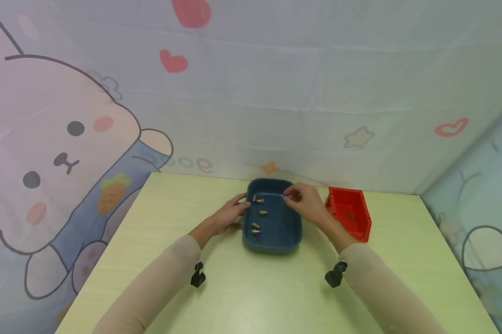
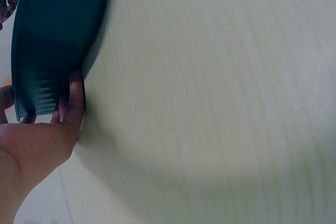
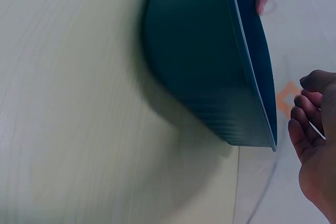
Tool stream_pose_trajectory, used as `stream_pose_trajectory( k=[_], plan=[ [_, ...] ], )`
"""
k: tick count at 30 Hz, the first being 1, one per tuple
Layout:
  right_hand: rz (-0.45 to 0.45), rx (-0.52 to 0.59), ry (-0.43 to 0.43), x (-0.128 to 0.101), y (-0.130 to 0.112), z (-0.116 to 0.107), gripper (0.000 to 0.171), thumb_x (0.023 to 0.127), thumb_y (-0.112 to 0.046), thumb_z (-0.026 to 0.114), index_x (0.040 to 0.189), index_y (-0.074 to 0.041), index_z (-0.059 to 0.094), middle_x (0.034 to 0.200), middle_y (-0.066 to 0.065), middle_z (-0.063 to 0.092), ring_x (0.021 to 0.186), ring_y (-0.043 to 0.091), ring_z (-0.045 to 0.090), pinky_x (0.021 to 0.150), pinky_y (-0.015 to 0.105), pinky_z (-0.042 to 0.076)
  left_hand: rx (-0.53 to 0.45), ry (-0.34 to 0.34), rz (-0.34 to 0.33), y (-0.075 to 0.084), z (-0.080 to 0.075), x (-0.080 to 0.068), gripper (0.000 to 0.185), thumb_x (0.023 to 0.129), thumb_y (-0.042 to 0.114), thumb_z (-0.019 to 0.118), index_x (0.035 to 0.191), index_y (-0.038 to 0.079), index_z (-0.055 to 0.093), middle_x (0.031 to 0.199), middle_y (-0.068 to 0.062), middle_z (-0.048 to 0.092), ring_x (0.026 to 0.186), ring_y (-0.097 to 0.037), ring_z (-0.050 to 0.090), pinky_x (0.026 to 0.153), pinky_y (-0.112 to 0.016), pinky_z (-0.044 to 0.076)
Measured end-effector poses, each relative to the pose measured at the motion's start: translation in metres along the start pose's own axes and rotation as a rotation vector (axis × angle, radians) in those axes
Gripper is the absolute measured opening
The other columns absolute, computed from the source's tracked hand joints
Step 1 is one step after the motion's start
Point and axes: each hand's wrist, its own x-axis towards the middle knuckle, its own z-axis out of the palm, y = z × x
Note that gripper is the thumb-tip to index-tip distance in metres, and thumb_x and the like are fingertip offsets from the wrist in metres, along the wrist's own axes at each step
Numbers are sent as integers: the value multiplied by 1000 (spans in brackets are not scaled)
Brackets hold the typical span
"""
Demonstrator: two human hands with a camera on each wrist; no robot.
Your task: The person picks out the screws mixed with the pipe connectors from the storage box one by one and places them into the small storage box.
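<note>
One teal tray [image 1: 276,232] sits mid-table [image 1: 251,297], w/ one red bin [image 1: 351,218] just beside it on the right. Two hands in view, both at the tray.

Tray: dark teal, rounded-rectangle, shallow w/ sloped walls & thin rim; outer wall shows fine ribbing near the corner in the wrist views. Inside, approx. four small brass-coloured fittings [image 1: 259,200] along the left part; the nearest one [image 1: 257,230] has a blue bit on it. Too small to tell exact type. One thin dark pin [image 1: 254,212] lies among them.

Left hand [image 1: 230,215]: at the tray's left wall, fingers curled round the rim and wall, thumb on the near side — holding the tray. Left wrist view confirms the fingers [image 2: 71,103] pressed on the outer wall [image 2: 52,40], resting on the table.

Right hand [image 1: 307,202]: over the tray's back right part, fingertips drawn together, pinching one thin pale rod [image 1: 285,195]. In the right wrist view the fingers [image 3: 304,124] are curled w/ a thin light sliver [image 3: 316,130] between them, just beside the tray's corner [image 3: 257,129], not touching it.

Bin: red, open-top, w/ one small dark piece [image 1: 351,215] inside; can't tell what.

Two black clips [image 1: 198,274] on the sleeves, one per wrist.
</note>
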Motion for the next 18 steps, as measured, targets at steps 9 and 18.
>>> stream_pose_trajectory(
  k=[9,18],
  plan=[
    [13,-2,-16,7,-6,16,16,96,-8,78,108,2,75,95,8,72,84,21,66,78,36,56,-4,1,4,3,2,-4,59,114,30,50,168,22,28,157,-19,49,139,-35,55,87,-43,61],
    [32,50,-21,13,-12,31,20,96,-10,78,110,3,75,97,9,73,87,21,68,81,38,58,-8,-6,5,3,1,-3,60,114,30,50,169,21,27,157,-19,48,141,-37,53,89,-46,61]
  ],
)
